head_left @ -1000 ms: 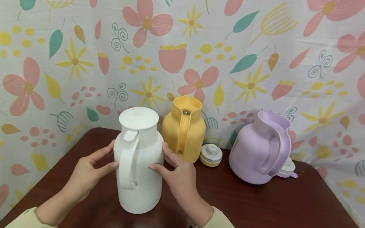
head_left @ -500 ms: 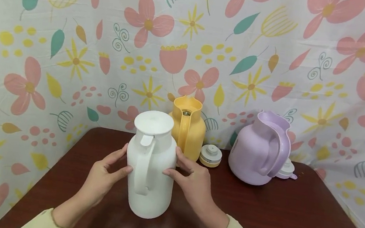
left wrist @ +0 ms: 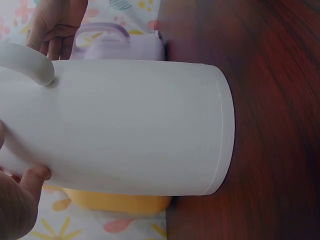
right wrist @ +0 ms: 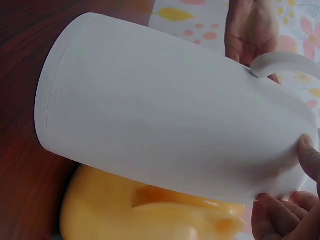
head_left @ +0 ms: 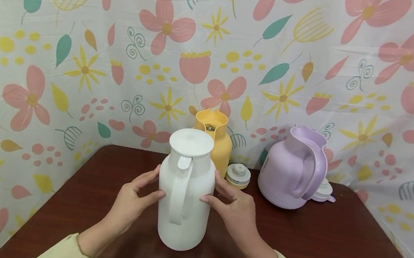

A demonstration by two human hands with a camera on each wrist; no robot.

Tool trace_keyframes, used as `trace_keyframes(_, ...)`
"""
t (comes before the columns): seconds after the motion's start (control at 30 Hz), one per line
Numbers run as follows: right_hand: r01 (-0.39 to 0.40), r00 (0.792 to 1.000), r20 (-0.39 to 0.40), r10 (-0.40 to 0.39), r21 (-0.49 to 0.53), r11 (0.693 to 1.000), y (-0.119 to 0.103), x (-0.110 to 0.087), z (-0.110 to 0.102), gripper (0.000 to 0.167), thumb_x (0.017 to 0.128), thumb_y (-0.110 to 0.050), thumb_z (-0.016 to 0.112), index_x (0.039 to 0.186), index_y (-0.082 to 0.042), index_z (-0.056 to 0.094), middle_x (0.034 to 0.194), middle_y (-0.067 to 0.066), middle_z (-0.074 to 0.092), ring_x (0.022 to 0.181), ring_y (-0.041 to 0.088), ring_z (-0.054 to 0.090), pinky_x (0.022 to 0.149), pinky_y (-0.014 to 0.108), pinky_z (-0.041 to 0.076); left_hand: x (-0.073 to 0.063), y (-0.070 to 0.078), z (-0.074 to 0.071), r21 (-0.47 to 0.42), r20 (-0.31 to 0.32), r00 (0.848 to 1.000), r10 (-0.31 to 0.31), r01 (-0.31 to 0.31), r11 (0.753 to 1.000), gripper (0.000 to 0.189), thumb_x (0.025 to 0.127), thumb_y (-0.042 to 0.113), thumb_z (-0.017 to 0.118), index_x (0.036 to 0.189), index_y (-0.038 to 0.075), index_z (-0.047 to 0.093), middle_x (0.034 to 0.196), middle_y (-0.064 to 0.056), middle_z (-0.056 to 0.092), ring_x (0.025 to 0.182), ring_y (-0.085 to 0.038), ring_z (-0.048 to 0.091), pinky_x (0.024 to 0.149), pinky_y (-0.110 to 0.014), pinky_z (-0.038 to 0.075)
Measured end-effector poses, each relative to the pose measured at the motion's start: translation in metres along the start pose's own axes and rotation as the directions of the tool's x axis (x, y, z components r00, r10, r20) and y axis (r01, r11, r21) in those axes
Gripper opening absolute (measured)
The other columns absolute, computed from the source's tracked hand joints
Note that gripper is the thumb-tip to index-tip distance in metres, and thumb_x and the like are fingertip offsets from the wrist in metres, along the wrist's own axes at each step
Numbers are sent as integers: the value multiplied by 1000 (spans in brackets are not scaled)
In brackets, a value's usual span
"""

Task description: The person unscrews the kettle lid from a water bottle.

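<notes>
A white vacuum jug [head_left: 200, 195] with a flat white lid [head_left: 192, 141] stands upright between both hands. Its handle [head_left: 177, 199] faces me. On its left side, the left hand [head_left: 129, 203] holds it with the thumb toward me and the fingers reaching behind. Opposite, the right hand [head_left: 239, 216] grips the upper body in the same manner. The left wrist view has the jug's body [left wrist: 135, 125] crossing sideways, and the right wrist view shows that body [right wrist: 160, 110] tilted across. Whether the base touches the table is unclear.
Behind the white jug, partly hidden, is a yellow jug [head_left: 222, 147] without its lid. A grey-and-yellow stopper [head_left: 238, 175] lies beside it. To the right stand a lidless purple jug [head_left: 281, 174] and its stopper [head_left: 324, 191]. Floral cloth [head_left: 122, 74] hangs behind the dark wooden table [head_left: 312, 241].
Both hands have carried the white jug rightward and slightly toward me. It now covers more of the yellow jug. The purple jug has stayed put.
</notes>
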State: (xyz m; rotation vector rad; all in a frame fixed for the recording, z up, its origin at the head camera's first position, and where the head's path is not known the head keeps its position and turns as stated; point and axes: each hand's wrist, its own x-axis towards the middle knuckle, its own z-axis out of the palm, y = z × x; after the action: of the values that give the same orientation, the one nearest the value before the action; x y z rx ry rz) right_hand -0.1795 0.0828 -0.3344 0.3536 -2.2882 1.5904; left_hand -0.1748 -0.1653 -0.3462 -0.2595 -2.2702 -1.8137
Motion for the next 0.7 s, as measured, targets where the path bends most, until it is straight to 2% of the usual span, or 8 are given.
trace_keyframes(0.03, 9, 1000, -6, -9, -2, 1000, 0, -1, -2, 64, 75, -15, 88, 135, -15, 65, 130, 3, 70, 111, 16, 74, 85, 15, 56, 0, 0, 2, -10, 4, 1000, 5, -5, 1000, 60, 89, 9, 78, 145, 8, 56, 150, -8, 58, 124, 18, 48, 120, -33, 36)
trace_keyframes(0.1, 21, 1000, -21, -21, -9, 1000, 1, -2, -6, 64, 75, -15, 89, 134, -15, 66, 128, 3, 71, 108, 14, 75, 84, 13, 55, 1, 1, 6, -24, 15, 1000, 9, -8, 1000, 60, 89, 8, 78, 145, 8, 56, 151, -8, 57, 132, 8, 50, 123, -44, 33)
trace_keyframes(0.17, 23, 999, -32, -24, -9, 1000, 2, -3, -9, 64, 74, -14, 89, 134, -15, 66, 127, 4, 72, 107, 12, 75, 83, 13, 55, 1, 1, 9, -35, 28, 1000, 10, -9, 999, 60, 89, 9, 78, 145, 7, 56, 152, -9, 56, 140, -6, 50, 125, -52, 30)
trace_keyframes(0.2, 18, 999, -37, -18, -9, 1000, 2, -4, -11, 64, 74, -14, 89, 133, -15, 66, 126, 4, 72, 106, 10, 75, 82, 14, 56, 1, 1, 11, -41, 34, 999, 9, -7, 999, 60, 89, 9, 78, 145, 7, 56, 152, -10, 56, 144, -14, 48, 125, -60, 26)
trace_keyframes(0.27, 2, 999, -47, -2, -8, 1000, 2, -6, -15, 64, 74, -14, 90, 133, -16, 67, 124, 4, 73, 103, 5, 75, 81, 15, 57, 2, 2, 15, -48, 47, 999, 11, -9, 999, 60, 89, 9, 78, 145, 7, 56, 152, -10, 55, 149, -30, 43, 125, -62, 25)
trace_keyframes(0.37, -24, 998, -49, 25, 18, 1000, 1, -8, -22, 63, 74, -13, 90, 133, -16, 67, 124, 4, 73, 102, -3, 72, 80, 16, 57, 2, 2, 21, -62, 61, 998, 17, -13, 998, 60, 89, 10, 78, 145, 8, 56, 153, -10, 54, 149, -33, 42, 124, -63, 25)
trace_keyframes(0.5, -38, 998, -56, 41, 47, 998, 1, -11, -29, 62, 76, -13, 89, 133, -16, 67, 129, 3, 71, 102, -8, 69, 81, 15, 57, 3, 3, 28, -71, 74, 997, 13, -8, 997, 61, 88, 12, 79, 145, 10, 57, 153, -8, 55, 149, -32, 43, 123, -62, 29)
trace_keyframes(0.7, -27, 994, -107, 26, -3, 1000, 11, -20, -34, 61, 77, -13, 88, 135, -19, 67, 132, -1, 70, 108, -10, 66, 91, 8, 50, 1, 3, 36, -28, 70, 997, 23, -21, 999, 61, 87, 17, 81, 144, 16, 59, 149, -6, 58, 147, -29, 47, 121, -58, 35)
